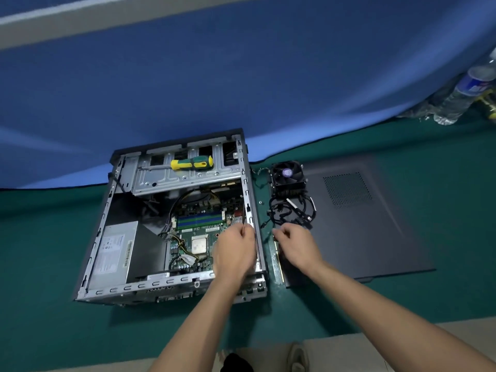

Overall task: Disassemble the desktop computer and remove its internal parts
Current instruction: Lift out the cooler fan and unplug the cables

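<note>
While left hand pinches a thin cable over case, right hand curled, grasp unclear

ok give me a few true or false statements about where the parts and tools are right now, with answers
1. The screwdriver lies on the drive cage inside the case. True.
2. The cooler fan is mounted over the processor. False: it sits outside the case on the green table, and the processor is bare.
3. The side panel lies flat to the right of the case. True.
4. The memory sticks have been taken out. False: they sit in their slots on the motherboard.
5. Both hands are inside the case. False: the left hand is over it; the right hand is outside, over the loose cables.
</note>
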A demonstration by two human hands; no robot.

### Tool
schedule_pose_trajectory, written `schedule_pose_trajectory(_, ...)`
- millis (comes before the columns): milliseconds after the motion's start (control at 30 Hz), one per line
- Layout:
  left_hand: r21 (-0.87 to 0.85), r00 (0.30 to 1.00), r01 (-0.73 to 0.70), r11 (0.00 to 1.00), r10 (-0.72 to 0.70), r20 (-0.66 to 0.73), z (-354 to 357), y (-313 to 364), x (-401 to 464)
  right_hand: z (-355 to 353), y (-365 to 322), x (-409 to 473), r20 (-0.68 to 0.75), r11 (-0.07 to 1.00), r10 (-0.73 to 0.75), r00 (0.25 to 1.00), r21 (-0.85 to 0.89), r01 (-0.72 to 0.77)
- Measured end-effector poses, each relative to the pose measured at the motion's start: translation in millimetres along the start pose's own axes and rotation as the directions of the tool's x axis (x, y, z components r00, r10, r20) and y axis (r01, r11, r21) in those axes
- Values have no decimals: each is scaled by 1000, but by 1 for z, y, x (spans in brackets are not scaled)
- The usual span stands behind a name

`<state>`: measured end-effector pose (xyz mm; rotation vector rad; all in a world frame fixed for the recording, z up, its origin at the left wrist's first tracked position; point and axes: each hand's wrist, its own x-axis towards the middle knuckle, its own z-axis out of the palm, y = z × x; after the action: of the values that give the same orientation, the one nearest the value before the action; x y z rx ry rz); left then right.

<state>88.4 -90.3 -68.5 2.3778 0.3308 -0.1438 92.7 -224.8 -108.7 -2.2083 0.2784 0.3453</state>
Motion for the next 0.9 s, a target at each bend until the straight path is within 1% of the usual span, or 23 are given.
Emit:
schedule_pose_trajectory(100, -199, 988, 134, 971, -117, 98, -10, -2, 14, -11, -38, 3, -64, 996, -88, 994, 29, 90)
schedule_pose_trajectory(167, -251, 976, 204, 946, -177, 126, -19, -5, 26, -11, -63, 10, -109, 992, -126, 986, -26, 124)
schedule_pose_trajectory(233, -284, 962, 267, 921, -238, 136, -27, -10, 40, -6, -84, 20, -157, 989, -132, 979, -87, 120)
schedule_pose_trajectory(367, -252, 943, 333, 909, -313, 116, -33, -30, 73, 9, -111, 45, -185, 979, -103, 977, -193, 66)
schedule_pose_trajectory(433, -223, 935, 354, 908, -335, 119, -34, -39, 91, 16, -118, 58, -200, 981, -75, 977, -191, 36)
schedule_pose_trajectory(533, -187, 933, 358, 915, -345, 101, -30, -52, 118, 29, -124, 71, -237, 983, 11, 972, -174, -53)
schedule_pose_trajectory(600, -91, 933, 358, 929, -352, 80, -27, -58, 133, 38, -124, 75, -264, 964, 51, 963, -239, -116)
schedule_pose_trajectory(700, 153, 943, 320, 935, -330, 48, -14, -66, 152, 43, -122, 81, -306, 929, 55, 951, -333, -161)
schedule_pose_trajectory(833, 381, 949, 250, 890, -303, 85, 1, -71, 165, 43, -121, 85, -350, 922, 69, 934, -335, -193)
schedule_pose_trajectory(900, 448, 944, 257, 856, -322, 73, 4, -72, 170, 44, -121, 85, -362, 921, 78, 929, -330, -206)
